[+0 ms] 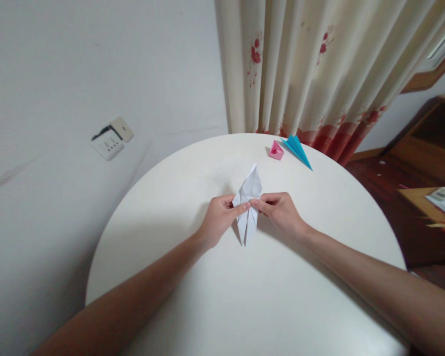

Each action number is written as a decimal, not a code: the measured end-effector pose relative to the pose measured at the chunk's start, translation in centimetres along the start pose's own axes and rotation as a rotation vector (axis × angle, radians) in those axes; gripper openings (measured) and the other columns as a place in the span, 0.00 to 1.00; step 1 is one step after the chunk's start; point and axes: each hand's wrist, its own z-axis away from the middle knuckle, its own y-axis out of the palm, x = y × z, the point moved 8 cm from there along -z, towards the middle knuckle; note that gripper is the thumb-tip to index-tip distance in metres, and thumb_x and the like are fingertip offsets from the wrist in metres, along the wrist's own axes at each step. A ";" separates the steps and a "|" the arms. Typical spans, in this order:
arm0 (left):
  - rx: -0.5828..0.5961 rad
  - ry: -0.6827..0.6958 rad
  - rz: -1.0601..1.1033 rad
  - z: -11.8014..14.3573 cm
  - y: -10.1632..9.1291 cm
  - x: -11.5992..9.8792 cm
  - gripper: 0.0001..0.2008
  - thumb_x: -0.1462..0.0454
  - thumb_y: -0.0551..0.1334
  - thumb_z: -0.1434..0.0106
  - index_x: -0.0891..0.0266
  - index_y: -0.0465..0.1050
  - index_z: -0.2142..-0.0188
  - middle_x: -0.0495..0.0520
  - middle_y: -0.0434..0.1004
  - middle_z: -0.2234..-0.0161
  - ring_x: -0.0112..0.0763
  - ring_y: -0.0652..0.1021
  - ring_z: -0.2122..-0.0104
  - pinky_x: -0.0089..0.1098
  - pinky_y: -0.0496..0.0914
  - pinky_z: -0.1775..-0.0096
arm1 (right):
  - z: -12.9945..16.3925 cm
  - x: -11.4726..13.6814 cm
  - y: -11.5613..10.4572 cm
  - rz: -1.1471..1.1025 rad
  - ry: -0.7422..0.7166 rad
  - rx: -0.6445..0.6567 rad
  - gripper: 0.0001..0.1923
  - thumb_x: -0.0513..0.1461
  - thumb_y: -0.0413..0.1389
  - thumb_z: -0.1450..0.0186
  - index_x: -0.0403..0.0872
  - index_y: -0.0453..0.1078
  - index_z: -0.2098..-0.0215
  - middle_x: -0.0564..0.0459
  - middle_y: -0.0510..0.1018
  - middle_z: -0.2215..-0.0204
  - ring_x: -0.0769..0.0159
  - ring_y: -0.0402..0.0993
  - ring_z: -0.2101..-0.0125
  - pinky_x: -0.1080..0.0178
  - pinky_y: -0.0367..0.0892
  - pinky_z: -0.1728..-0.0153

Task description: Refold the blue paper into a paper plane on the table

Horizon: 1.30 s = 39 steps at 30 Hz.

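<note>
We see a white folded paper figure [249,202] lying at the middle of the round white table [193,296], its long point aimed far. Our left hand [218,220] pinches its left edge and our right hand [280,210] pinches its right, fingertips nearly meeting. Farther right lie a pink paper piece [276,150] and a blue paper dart [297,149], near the curtain [319,69].

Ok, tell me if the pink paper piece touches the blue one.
Apart: the head view shows a strip of table between the pink paper piece and the blue one.
</note>
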 end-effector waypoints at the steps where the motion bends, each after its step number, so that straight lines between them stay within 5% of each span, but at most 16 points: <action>1: -0.001 -0.007 0.007 0.0 0.0 0.1 0.18 0.54 0.76 0.47 0.67 0.81 0.64 0.55 0.83 0.67 0.36 0.80 0.66 0.32 0.71 0.61 | 0.0 0.0 0.0 -0.009 -0.004 -0.008 0.24 0.56 0.68 0.49 0.44 0.75 0.82 0.57 0.67 0.84 0.71 0.57 0.79 0.63 0.52 0.76; 8: -0.050 -0.014 -0.012 0.1 -0.2 0.0 0.20 0.58 0.77 0.49 0.67 0.77 0.61 0.54 0.82 0.66 0.32 0.80 0.68 0.28 0.70 0.66 | 0.1 -0.1 -0.2 -0.079 -0.004 -0.036 0.19 0.52 0.72 0.51 0.45 0.77 0.79 0.54 0.76 0.81 0.70 0.65 0.78 0.63 0.58 0.74; 14: -0.016 -0.100 -0.082 0.5 0.3 0.2 0.33 0.61 0.77 0.51 0.63 0.68 0.48 0.49 0.81 0.72 0.31 0.80 0.74 0.26 0.69 0.71 | 1.0 -1.0 2.4 -0.374 0.147 0.170 0.18 0.45 0.73 0.50 0.42 0.82 0.66 0.44 0.84 0.67 0.58 0.78 0.66 0.56 0.70 0.60; 23: 0.027 -0.114 -0.086 1.0 1.3 0.3 0.36 0.62 0.75 0.49 0.62 0.64 0.43 0.50 0.81 0.71 0.33 0.81 0.73 0.28 0.72 0.71 | 1.6 -1.8 2.7 -0.588 0.294 0.058 0.11 0.40 0.72 0.49 0.41 0.79 0.73 0.42 0.84 0.70 0.58 0.80 0.71 0.55 0.73 0.62; 28: 0.050 -0.106 -0.082 1.2 1.7 0.3 0.35 0.63 0.74 0.47 0.61 0.64 0.42 0.49 0.80 0.72 0.33 0.80 0.73 0.28 0.71 0.71 | 1.1 -1.9 1.8 -0.552 0.253 -0.008 0.12 0.43 0.71 0.46 0.41 0.80 0.72 0.42 0.84 0.71 0.57 0.80 0.72 0.57 0.74 0.65; 39: -0.065 -0.073 -0.046 0.7 0.3 -0.2 0.39 0.61 0.77 0.52 0.62 0.65 0.43 0.50 0.81 0.71 0.33 0.81 0.74 0.28 0.72 0.70 | 1.2 -0.4 2.3 -0.358 0.128 0.113 0.16 0.45 0.72 0.48 0.42 0.82 0.68 0.44 0.85 0.67 0.57 0.80 0.66 0.54 0.71 0.56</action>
